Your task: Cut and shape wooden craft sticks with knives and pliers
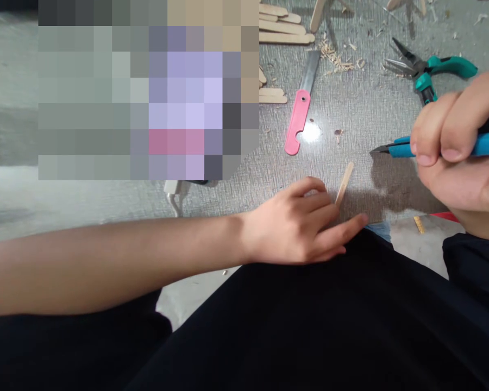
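Observation:
My right hand [460, 141] is wrapped round blue-handled cutting pliers [403, 147], whose dark pointed jaws face left above the table. Lower down, near the table's front edge, is my left hand [305, 222], palm down with most of its fingers curled and the index finger reaching right. A short wooden craft stick [345, 182] sticks out from under its fingers; the stick's lower end is hidden, and the hand appears to hold it there. Beyond the left hand lies a pink folding saw [298, 119] with its metal blade out.
Green-handled needle-nose pliers [421, 70] lie spread at the upper right. Several craft sticks [285, 38] lie at the top, beside wood shavings [338, 57]. A white plug and cable [172, 193] rest left of my hand. A pixelated block hides the upper left.

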`<state>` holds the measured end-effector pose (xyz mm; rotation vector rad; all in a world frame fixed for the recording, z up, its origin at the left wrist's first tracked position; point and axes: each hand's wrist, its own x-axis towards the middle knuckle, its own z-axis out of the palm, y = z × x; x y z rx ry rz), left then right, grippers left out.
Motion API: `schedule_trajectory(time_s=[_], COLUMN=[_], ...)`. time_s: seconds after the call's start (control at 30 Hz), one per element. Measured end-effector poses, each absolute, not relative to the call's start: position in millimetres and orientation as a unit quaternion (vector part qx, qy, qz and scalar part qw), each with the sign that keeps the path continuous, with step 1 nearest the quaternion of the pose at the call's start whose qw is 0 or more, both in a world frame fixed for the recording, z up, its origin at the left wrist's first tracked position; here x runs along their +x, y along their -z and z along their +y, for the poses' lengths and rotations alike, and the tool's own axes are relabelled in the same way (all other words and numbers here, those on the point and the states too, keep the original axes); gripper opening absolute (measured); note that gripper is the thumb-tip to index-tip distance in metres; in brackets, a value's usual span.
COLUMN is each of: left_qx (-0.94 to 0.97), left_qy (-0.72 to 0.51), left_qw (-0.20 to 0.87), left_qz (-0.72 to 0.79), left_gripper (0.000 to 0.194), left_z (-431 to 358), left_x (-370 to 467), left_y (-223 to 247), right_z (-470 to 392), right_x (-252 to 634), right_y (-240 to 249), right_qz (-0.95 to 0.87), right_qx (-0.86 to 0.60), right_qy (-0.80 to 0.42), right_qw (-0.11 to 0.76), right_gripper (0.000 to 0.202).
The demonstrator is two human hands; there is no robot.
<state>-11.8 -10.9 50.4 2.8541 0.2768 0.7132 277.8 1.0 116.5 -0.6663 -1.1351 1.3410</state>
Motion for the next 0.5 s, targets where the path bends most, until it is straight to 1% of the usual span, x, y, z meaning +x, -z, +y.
schedule_trajectory(time_s=[0.03, 0.07, 0.13, 0.2, 0.23, 0.3, 0.33, 0.43, 0.5], left_qx=[0.955, 0.95, 0.945, 0.948, 0.951, 0.953, 0.953, 0.953, 0.953], left_qy=[-0.27, -0.289, -0.295, -0.263, -0.237, -0.19, -0.17, -0.141, -0.127], left_qw=[0.097, 0.099, 0.102, 0.122, 0.139, 0.171, 0.182, 0.187, 0.178], left_qz=[0.074, 0.072, 0.098, 0.13, 0.143, 0.163, 0.17, 0.19, 0.207], left_gripper=[0.033, 0.033, 0.038, 0.035, 0.034, 0.036, 0.042, 0.069, 0.083], left_z=[-9, -6, -1, 4, 6, 7, 7, 2, -2], left_x=[-12, -13, -14, -14, -14, -14, -14, -15, -16], left_y=[-49, -49, -47, -45, -44, -43, -42, -41, -40], right_z=[5, 8, 13, 16, 16, 15, 14, 11, 12], right_x=[277, 277, 275, 274, 274, 275, 276, 278, 280], right_y=[-120, -123, -127, -129, -129, -130, -130, -131, -132], right_qz=[-0.515, -0.54, -0.563, -0.574, -0.583, -0.607, -0.618, -0.616, -0.605], right_qx=[-0.309, -0.329, -0.361, -0.378, -0.38, -0.375, -0.376, -0.404, -0.436], right_qy=[-0.535, -0.501, -0.459, -0.446, -0.446, -0.446, -0.444, -0.417, -0.441], right_qw=[0.594, 0.591, 0.585, 0.573, 0.563, 0.54, 0.529, 0.532, 0.499], right_gripper=[0.011, 0.014, 0.029, 0.048, 0.054, 0.057, 0.055, 0.053, 0.059])
